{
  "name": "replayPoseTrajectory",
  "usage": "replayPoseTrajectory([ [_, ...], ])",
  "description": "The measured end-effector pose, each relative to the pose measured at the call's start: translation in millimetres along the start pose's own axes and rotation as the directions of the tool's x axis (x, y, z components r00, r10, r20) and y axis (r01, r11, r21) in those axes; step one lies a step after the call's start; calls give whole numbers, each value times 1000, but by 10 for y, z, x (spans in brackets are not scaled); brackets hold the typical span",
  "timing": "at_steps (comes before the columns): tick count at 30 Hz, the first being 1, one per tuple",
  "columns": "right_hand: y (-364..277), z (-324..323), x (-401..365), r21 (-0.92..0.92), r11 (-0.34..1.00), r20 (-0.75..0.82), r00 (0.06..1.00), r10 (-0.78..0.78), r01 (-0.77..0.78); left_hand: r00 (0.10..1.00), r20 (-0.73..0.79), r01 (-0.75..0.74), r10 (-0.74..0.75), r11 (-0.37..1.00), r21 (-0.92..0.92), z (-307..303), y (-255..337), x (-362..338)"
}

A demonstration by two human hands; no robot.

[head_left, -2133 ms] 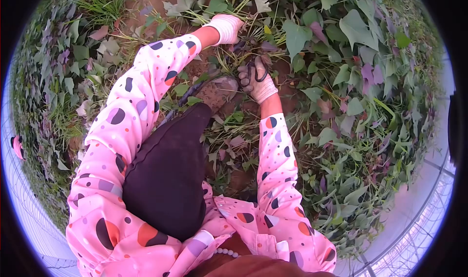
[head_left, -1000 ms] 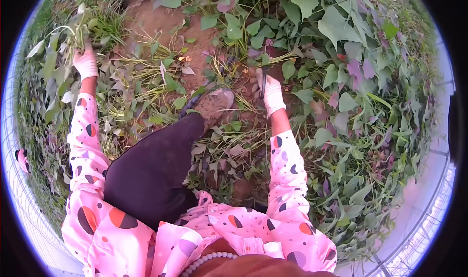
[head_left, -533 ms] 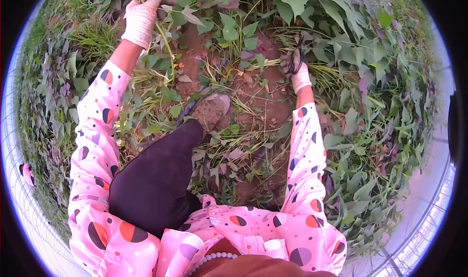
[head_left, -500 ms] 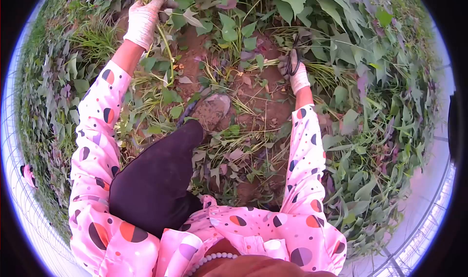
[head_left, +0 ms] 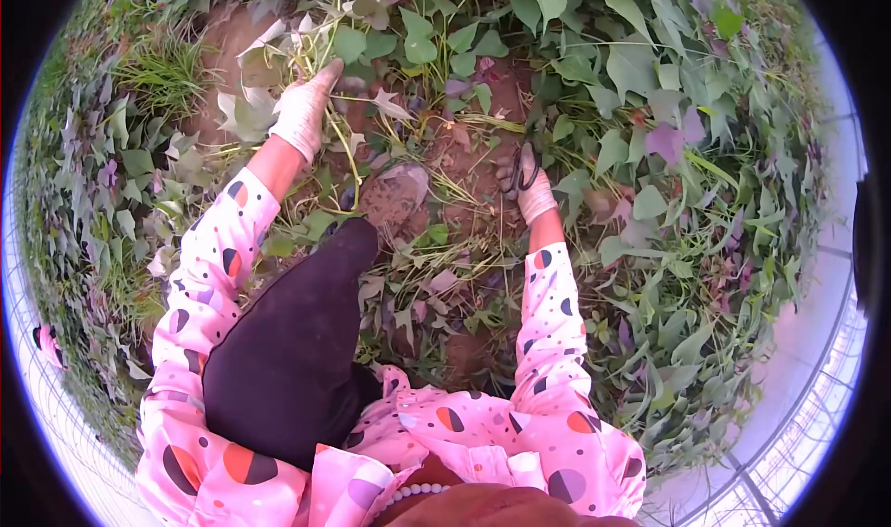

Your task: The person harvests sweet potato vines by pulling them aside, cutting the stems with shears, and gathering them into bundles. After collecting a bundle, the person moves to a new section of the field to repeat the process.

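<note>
Pale-green, long-stemmed leafy vine bunch (head_left: pixel 302 61) | gripped in white-gloved left hand (head_left: pixel 306 111), long axis fore-and-aft, one stem hanging bodyward | white-gloved right hand (head_left: pixel 522 184), well apart rightward, curled round black looped scissors (head_left: pixel 535 168)

Between pale walls, in bright light.
Showing at right a bluish-white wall (head_left: pixel 835 244) with dark straight frame lines (head_left: pixel 757 497), at left a whitish fine-gridded wall (head_left: pixel 58 416), and below, bare reddish-brown soil (head_left: pixel 227 46).

Left hand (head_left: pixel 306 114): brought its bunch (head_left: pixel 304 60) in from the view's top edge, closer to the shoe (head_left: pixel 397 196)
Right hand (head_left: pixel 526 189): drawn back with the scissors (head_left: pixel 535 169), nearer the shoe
</note>
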State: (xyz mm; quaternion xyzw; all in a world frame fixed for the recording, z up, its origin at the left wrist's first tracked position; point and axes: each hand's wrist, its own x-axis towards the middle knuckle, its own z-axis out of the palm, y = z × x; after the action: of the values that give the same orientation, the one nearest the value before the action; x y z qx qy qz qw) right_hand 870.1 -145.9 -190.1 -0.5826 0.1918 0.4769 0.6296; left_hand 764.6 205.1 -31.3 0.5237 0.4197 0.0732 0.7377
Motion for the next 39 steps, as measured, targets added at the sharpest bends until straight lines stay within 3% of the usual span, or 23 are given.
replayPoseTrajectory([
  [1, -33, 38, -25, 30, 997, 79, 994, -78, 76, 999, 19, 48, -48, 999, -22, 31, -52, -13],
  [4, -271, 207, 88, 70, 997, 122, 991, -52, 43, 996, 22, 80, -82, 994, 79, 137, -146, -55],
  [5, -321, 205, 189, 192, 981, 129, 991, -33, 8, 996, 19, 87, -89, 994, 67, 166, -158, -101],
  [13, -496, 183, 502, 214, 977, 63, 998, -29, 15, 998, 10, 64, -65, 995, 75, 88, -226, -49],
  [15, -427, 159, 431, 279, 955, 170, 984, 54, -100, 998, 5, 69, -70, 996, 62, 55, -252, -15],
  [18, -398, 215, 411, 292, 954, 176, 984, 22, -74, 998, 6, 68, -69, 995, 76, 43, -269, -14],
  [22, -574, 194, 595, 310, 950, 141, 990, 7, -50, 998, 33, 40, -44, 994, 101, 32, -324, -13],
  [24, -581, 255, 601, 342, 939, 49, 999, 7, -23, 999, 36, 18, -21, 995, 94, 32, -330, -24],
  [26, -602, 386, 510, 67, 971, -278, 939, -204, 231, 999, 30, 30, -33, 995, 100, 20, -314, -27],
  [28, -557, 461, 380, 38, 981, -317, 933, -169, 190, 999, 33, -4, 2, 998, 61, 9, -322, 5],
  [32, -547, 579, 320, -109, 963, -399, 877, -269, 246, 1000, 11, -16, 15, 998, 61, 23, -209, -97],
  [34, -583, 608, 378, -287, 709, -438, 569, -695, 645, 994, 30, -107, 105, 992, 71, 10, -160, -106],
  [36, -763, 597, 480, -737, 595, -511, 313, -801, 320, 996, 28, -90, 89, 995, 44, 20, -126, -153],
  [39, -998, 612, 586, -734, 588, -423, 449, -787, 338, 996, -3, -88, 88, 995, 46, 28, -149, -150],
])
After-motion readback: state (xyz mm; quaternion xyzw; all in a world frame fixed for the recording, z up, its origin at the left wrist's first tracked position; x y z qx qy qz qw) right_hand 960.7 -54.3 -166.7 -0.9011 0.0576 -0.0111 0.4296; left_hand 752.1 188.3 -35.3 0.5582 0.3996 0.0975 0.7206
